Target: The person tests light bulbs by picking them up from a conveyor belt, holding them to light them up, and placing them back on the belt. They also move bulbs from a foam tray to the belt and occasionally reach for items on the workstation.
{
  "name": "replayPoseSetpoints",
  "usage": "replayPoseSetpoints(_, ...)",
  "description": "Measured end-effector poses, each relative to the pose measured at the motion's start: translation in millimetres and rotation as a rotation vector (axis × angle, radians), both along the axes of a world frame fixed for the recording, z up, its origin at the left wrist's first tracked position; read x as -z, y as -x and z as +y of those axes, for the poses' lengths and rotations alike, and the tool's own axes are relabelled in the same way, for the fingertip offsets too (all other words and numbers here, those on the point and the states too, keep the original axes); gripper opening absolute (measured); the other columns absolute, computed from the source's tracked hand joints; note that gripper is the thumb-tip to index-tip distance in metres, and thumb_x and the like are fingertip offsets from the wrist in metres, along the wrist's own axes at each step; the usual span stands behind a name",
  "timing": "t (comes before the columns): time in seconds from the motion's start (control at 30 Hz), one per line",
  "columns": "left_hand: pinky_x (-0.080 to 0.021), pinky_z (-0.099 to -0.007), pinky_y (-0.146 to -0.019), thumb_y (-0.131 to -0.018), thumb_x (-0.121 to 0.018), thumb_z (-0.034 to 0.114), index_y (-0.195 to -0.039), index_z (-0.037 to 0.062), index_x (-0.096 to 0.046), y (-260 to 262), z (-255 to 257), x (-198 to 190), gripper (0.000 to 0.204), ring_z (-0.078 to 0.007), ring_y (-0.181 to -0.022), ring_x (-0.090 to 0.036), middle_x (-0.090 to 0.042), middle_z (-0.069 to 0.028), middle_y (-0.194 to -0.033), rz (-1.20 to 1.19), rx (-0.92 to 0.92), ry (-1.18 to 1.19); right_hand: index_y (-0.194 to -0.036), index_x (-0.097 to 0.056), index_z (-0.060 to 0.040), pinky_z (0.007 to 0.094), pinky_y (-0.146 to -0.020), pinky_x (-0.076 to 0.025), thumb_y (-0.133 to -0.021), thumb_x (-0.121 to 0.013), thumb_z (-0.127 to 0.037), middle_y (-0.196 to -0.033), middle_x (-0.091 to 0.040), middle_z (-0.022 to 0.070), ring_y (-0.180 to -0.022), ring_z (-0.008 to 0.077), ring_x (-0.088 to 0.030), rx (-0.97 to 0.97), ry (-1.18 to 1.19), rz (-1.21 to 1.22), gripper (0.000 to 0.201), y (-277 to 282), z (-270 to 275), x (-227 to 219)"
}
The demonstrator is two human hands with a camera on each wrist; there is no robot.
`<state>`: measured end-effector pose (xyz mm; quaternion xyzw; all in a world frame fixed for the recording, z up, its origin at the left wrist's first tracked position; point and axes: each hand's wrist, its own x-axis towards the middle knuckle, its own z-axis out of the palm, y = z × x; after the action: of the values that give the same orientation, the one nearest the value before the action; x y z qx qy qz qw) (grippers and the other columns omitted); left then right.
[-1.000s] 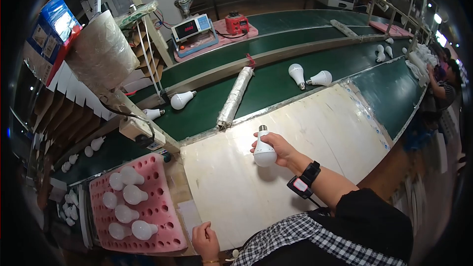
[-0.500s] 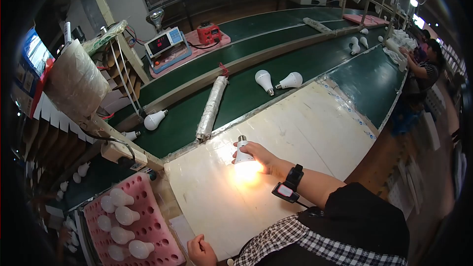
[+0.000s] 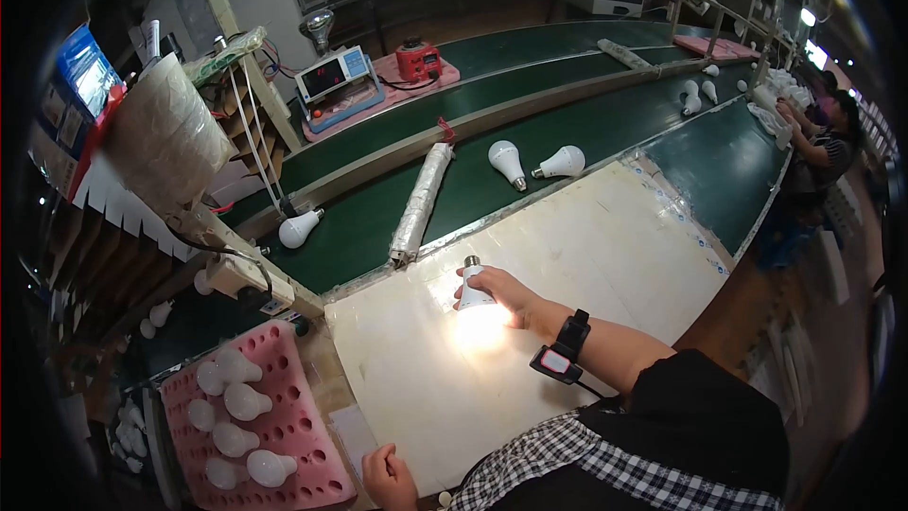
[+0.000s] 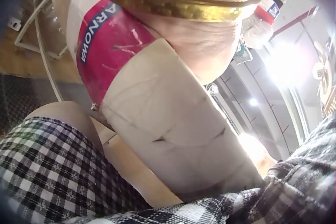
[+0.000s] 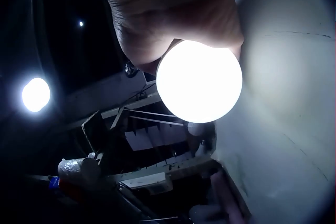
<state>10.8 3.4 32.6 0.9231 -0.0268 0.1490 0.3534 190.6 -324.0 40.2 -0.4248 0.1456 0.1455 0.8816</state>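
Observation:
A glowing bulb (image 3: pixel 480 319) is gripped by the right hand (image 3: pixel 501 293), its metal cap up and its lit dome down, over the white board (image 3: pixel 567 265). In the right wrist view the dome of the lit bulb (image 5: pixel 199 82) shines below the right hand (image 5: pixel 173 14). The left hand (image 3: pixel 389 479) rests at the near left edge of the board, fingers loosely curled and holding nothing. In the left wrist view the left hand (image 4: pixel 205 50) shows only in part, its fingers hidden.
A pink foam tray (image 3: pixel 317 435) with several unlit bulbs stands at the left. Behind the board, a wrapped bar (image 3: pixel 422 203) and loose bulbs (image 3: pixel 507 163) lie on the green belt (image 3: pixel 369 237). A meter (image 3: pixel 331 76) and a red device (image 3: pixel 417 61) stand farther back.
The bulb in the right hand was unlit one second ago and lit half a second ago; it still glows. The head view has shifted. The left hand remains by the board's edge.

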Motion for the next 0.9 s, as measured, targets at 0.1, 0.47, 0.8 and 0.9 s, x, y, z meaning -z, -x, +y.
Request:
replayPoseSetpoints(0.1,-0.050,-0.0393,-0.080,-0.084,-0.056,0.005,-0.099,0.0046,-0.069,1.9,0.1,-2.5,0.020,-0.0336,-0.089,-0.062,-0.065,-0.0154,-0.094,0.036,-0.025,-0.006,-0.118,-0.048,-0.0038,0.0368,-0.079,-0.055,-0.093,-0.052,-0.016,-0.102,-0.064,0.0134,-0.092,0.0236,-0.064,-0.058,0.196,-0.009,0.028,-31.0,11.2,-8.8)
replayPoseSetpoints(0.47,-0.051,-0.0387,-0.069,-0.084,-0.059,0.009,-0.097,0.0113,-0.069,4.3,5.7,-5.5,0.017,-0.0319,-0.082,-0.063,-0.065,-0.0104,-0.093,-0.029,-0.076,-0.041,-0.111,-0.061,0.0009,0.0453,-0.093,-0.046,-0.081,-0.056,-0.010,-0.108,-0.062,0.0209,-0.106,0.0376,-0.057,-0.142,2.029,-0.811,0.032,-175.2,-117.2,-21.9)
replayPoseSetpoints(0.8,-0.050,-0.0353,-0.058,-0.079,-0.062,0.007,-0.087,0.0120,-0.068,0.8,12.9,-5.7,0.011,-0.0254,-0.066,-0.063,-0.064,-0.0062,-0.081,-0.106,-0.070,-0.041,-0.101,-0.066,0.0001,0.0419,-0.087,-0.052,-0.066,-0.079,-0.029,-0.106,-0.063,0.0202,-0.101,0.0339,-0.063,-0.319,2.355,0.040,0.047,-102.0,-219.1,-27.1)
replayPoseSetpoints(0.9,-0.053,-0.0357,-0.060,-0.079,-0.064,0.011,-0.086,0.0148,-0.068,0.5,12.5,-1.5,0.010,-0.0256,-0.069,-0.064,-0.065,-0.0040,-0.080,-0.080,-0.089,-0.029,-0.108,-0.058,0.0019,0.0372,-0.080,-0.052,-0.068,-0.078,-0.028,-0.103,-0.065,0.0202,-0.096,0.0326,-0.065,-0.444,2.084,-0.028,0.054,-83.8,-204.2,-35.8)
